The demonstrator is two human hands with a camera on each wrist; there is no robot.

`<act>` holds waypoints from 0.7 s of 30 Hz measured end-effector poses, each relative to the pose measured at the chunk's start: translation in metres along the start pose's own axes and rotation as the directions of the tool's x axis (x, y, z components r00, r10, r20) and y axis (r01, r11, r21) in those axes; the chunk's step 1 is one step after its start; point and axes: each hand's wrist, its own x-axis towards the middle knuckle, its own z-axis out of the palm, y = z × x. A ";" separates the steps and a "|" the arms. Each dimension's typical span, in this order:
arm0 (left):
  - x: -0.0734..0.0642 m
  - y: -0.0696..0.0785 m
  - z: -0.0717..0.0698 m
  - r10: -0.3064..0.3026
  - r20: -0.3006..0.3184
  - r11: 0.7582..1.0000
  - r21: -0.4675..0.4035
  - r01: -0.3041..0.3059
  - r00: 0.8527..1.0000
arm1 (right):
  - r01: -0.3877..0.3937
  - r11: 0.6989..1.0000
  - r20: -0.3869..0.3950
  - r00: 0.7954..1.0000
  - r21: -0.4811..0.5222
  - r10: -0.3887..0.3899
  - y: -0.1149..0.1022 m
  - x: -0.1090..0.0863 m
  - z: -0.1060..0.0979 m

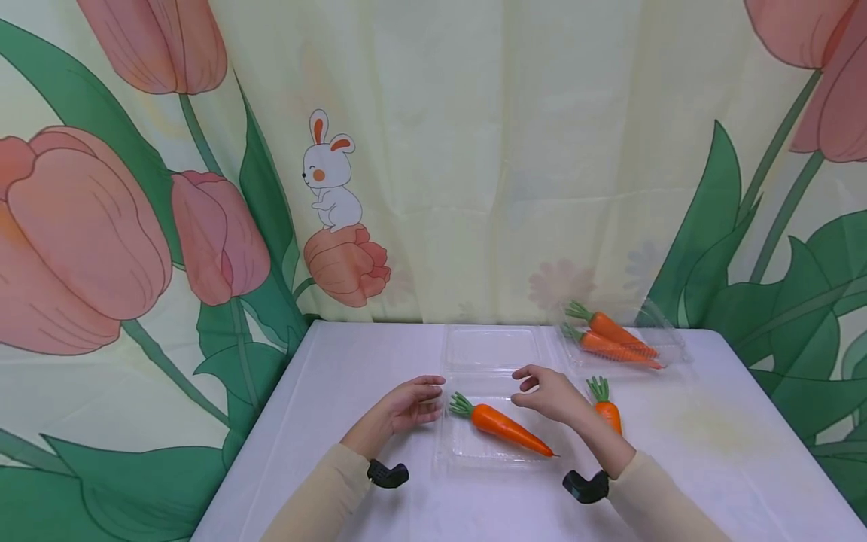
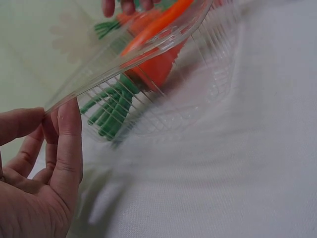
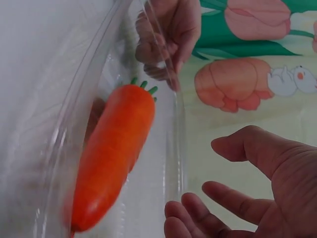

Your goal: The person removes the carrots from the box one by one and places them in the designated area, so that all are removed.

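Observation:
A clear plastic clamshell box (image 1: 467,453) lies open on the table, its lid (image 1: 494,348) folded back toward the curtain. One orange carrot (image 1: 504,429) with green stalks lies slantwise inside. At the box's left side, my left hand (image 1: 409,406) pinches the rim (image 2: 124,63) between thumb and fingers, as the left wrist view shows. My right hand (image 1: 550,395) hovers over the box's right side, fingers loosely bent and apart with nothing between them. In the right wrist view the carrot (image 3: 116,153) lies beyond that hand's fingertips.
Another clear box (image 1: 670,350) at the back right holds two carrots (image 1: 619,335). A loose carrot (image 1: 607,412) lies right of the open box, partly hidden by my right forearm. Behind the white table (image 1: 325,391) hangs a curtain (image 1: 447,188) printed with tulips and a rabbit.

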 end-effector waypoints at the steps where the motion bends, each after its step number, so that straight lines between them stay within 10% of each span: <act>1: 0.000 0.000 0.000 0.000 -0.003 1.000 0.001 0.000 1.000 | -0.003 1.000 0.006 1.000 -0.001 0.003 -0.002 0.001 0.004; 21: 0.001 0.000 0.001 -0.004 -0.006 1.000 -0.006 0.004 1.000 | 0.007 1.000 0.040 0.999 -0.025 -0.006 -0.010 -0.001 0.053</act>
